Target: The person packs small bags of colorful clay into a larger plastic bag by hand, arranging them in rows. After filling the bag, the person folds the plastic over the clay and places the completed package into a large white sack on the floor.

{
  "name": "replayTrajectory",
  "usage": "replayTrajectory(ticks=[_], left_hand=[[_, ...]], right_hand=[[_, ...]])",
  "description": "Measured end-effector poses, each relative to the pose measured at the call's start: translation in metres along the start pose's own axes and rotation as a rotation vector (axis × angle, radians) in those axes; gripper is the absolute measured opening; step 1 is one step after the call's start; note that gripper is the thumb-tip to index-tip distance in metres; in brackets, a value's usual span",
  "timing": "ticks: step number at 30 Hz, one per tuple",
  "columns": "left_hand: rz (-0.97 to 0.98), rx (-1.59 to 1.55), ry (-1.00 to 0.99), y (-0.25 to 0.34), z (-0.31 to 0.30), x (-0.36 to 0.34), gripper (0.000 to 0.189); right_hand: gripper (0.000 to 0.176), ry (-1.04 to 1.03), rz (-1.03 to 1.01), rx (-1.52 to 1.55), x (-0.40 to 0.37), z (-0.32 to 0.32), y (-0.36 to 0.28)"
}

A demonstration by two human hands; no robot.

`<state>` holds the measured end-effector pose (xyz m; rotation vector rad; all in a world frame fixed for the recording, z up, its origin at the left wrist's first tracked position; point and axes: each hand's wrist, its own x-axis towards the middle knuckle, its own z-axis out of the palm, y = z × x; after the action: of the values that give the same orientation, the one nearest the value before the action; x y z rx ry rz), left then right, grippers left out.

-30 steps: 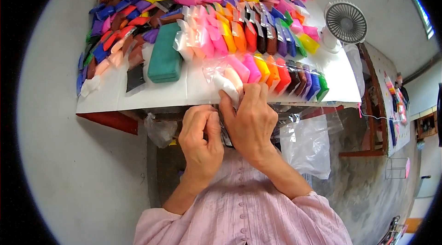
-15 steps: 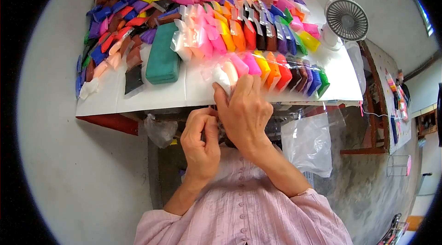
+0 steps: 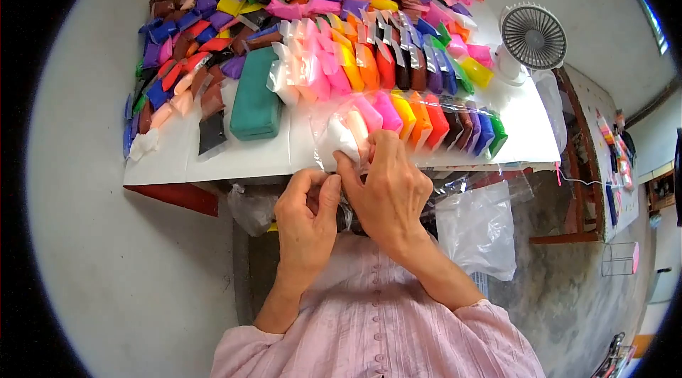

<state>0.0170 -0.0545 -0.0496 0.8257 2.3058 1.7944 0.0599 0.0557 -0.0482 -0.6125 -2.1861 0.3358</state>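
Observation:
A row of soft, coloured packets lies along the table's near edge inside a clear plastic bag point(image 3: 325, 129), running from a white packet point(image 3: 342, 138) and a peach packet point(image 3: 356, 128) to a green packet point(image 3: 499, 135). My right hand point(image 3: 391, 190) is closed at the row's left end, its thumb by the white packet and its curled fingers against the peach one, over the film. Just left of it, my left hand point(image 3: 307, 218) is pinched, thumb against forefinger, at the bag's loose near edge. The film between its fingertips is hard to make out.
Behind stands a second row of packets point(image 3: 383, 65), beside a teal block point(image 3: 256, 97). A large heap of coloured packets point(image 3: 206, 5) covers the table's back and left. A white fan point(image 3: 533, 37) stands at right. Plastic bags point(image 3: 474, 225) hang below the edge.
My left hand has turned more upright, its fingertips now at the bag's edge. More film shows spread left of the white packet. My right hand stays at the row's end; the view has shifted slightly.

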Motion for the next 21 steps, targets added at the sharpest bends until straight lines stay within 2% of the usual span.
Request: replayTrajectory(ticks=[3, 6, 8, 12, 15, 18, 21], left_hand=[[0.001, -0.085, -0.103, -0.009, -0.001, -0.001, 0.019], [0.054, -0.115, -0.087, -0.016, 0.005, -0.002, 0.018], [0.067, -0.073, -0.095, -0.011, 0.002, -0.001, 0.008], [0.113, 0.016, -0.079, -0.016, 0.002, -0.001, 0.008], [0.081, -0.003, -0.075, -0.017, 0.001, -0.003, 0.006], [-0.051, -0.133, -0.097, -0.021, -0.002, -0.005, 0.018], [-0.078, -0.199, -0.091, -0.021, 0.0, -0.006, 0.014]], right_hand=[[0.036, -0.044, -0.001, 0.0, 0.001, -0.003, 0.001], [0.034, -0.045, -0.02, -0.014, 0.006, 0.001, -0.001], [0.032, -0.03, -0.038, -0.013, 0.009, 0.006, -0.002], [0.031, -0.001, -0.025, -0.036, 0.013, 0.015, -0.005], [0.033, 0.035, -0.035, -0.01, 0.011, 0.019, -0.002], [0.036, 0.028, -0.013, 0.061, 0.004, 0.01, 0.004], [0.034, -0.025, 0.01, 0.127, -0.005, -0.004, 0.008]])
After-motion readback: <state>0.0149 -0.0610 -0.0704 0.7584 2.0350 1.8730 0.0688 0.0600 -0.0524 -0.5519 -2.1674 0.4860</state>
